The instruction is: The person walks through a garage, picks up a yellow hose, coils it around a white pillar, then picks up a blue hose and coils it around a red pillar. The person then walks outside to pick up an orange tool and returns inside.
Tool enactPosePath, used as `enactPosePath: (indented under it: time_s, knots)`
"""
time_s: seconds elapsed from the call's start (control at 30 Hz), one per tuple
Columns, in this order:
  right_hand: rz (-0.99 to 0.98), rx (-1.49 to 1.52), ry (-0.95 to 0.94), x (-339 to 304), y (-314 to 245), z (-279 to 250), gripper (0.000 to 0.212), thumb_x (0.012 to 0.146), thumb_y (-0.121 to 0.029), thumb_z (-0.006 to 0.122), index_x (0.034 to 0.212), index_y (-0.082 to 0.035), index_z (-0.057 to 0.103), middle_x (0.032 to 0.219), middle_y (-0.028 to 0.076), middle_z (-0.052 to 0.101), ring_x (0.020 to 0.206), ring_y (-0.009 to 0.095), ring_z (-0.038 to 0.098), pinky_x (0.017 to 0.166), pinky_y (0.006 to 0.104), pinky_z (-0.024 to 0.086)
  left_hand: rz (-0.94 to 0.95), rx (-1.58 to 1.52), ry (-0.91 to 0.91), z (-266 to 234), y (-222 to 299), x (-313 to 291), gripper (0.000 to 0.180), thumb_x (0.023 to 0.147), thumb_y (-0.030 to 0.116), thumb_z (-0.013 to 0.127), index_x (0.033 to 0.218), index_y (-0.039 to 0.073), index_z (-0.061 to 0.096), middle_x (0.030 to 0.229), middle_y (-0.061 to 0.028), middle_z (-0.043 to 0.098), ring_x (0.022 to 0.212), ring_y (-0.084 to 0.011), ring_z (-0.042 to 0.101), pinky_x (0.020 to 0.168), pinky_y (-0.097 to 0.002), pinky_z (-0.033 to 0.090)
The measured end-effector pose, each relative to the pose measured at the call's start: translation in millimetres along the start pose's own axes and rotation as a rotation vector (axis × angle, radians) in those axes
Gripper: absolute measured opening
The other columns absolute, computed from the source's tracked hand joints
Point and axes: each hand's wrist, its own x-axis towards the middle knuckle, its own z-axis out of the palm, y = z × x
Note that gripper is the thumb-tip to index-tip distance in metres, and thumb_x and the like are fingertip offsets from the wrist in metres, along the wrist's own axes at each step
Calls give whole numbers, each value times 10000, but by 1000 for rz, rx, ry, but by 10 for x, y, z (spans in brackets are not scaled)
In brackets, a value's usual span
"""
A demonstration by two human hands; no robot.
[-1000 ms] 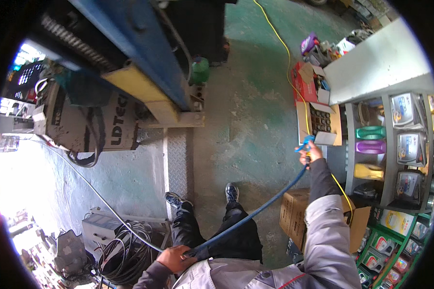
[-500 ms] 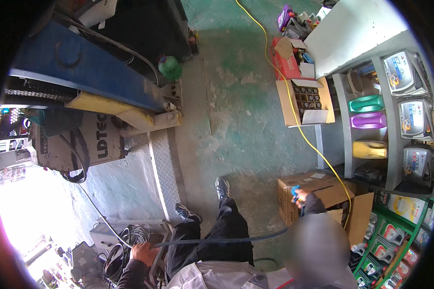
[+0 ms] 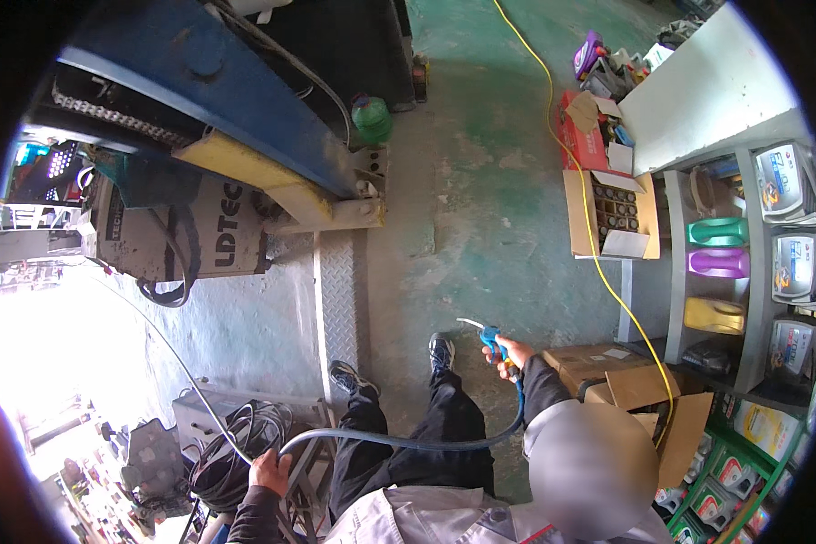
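My right hand point(image 3: 517, 353) is closed round a blue air blow gun point(image 3: 489, 336) with a thin bent metal nozzle pointing left. From its handle a dark blue-grey air hose point(image 3: 408, 443) sags across my thighs to my left hand point(image 3: 268, 474), which is closed on it at the lower left. A thin pale line point(image 3: 168, 350) runs from my left hand toward the upper left. Beside that hand, a coil of black hose point(image 3: 236, 444) rests on a grey metal stand point(image 3: 313, 419).
A blue lift post point(image 3: 236, 82) with a yellow arm point(image 3: 254, 172) stands left. On the right are an open carton of bottles point(image 3: 585, 213), a larger carton point(image 3: 589, 361) and shelves point(image 3: 675, 272) of oil jugs. A yellow cable point(image 3: 605, 274) crosses the floor.
My right hand has swung left with the blow gun, away from the large carton, and the nozzle now shows. The hose sags in a deeper curve. The whole view has shifted slightly.
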Motion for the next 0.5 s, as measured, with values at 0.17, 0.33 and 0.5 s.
enactPosePath:
  time_s: [0.17, 0.33, 0.5]
  knots:
    - [-109, 268, 116, 35, 227, -308, 460, 1001, -497, 491, 1010, -67, 653, 803, 47, 655, 426, 121, 496, 406, 296, 411, 4, -38, -29, 116, -71, -84, 406, 911, 377, 618, 758, 9, 541, 707, -238, 599, 728, -455, 606, 662, -532, 460]
    - [167, -289, 280, 35, 982, -493, 428, 1003, -480, 476, 951, -88, 640, 860, 106, 699, 427, 188, 525, 372, 363, 432, 33, -54, -113, 41, -312, 20, 439, 918, 405, 612, 757, 5, 533, 711, -258, 582, 738, -490, 588, 634, -541, 442]
    - [39, 218, 58, 367, 1309, -97, 441, 994, -526, 492, 967, -106, 624, 868, 37, 621, 497, 138, 494, 414, 283, 408, -22, -84, -9, -22, -812, 157, 408, 920, 381, 615, 759, 15, 536, 709, -257, 582, 742, -490, 582, 647, -547, 438]
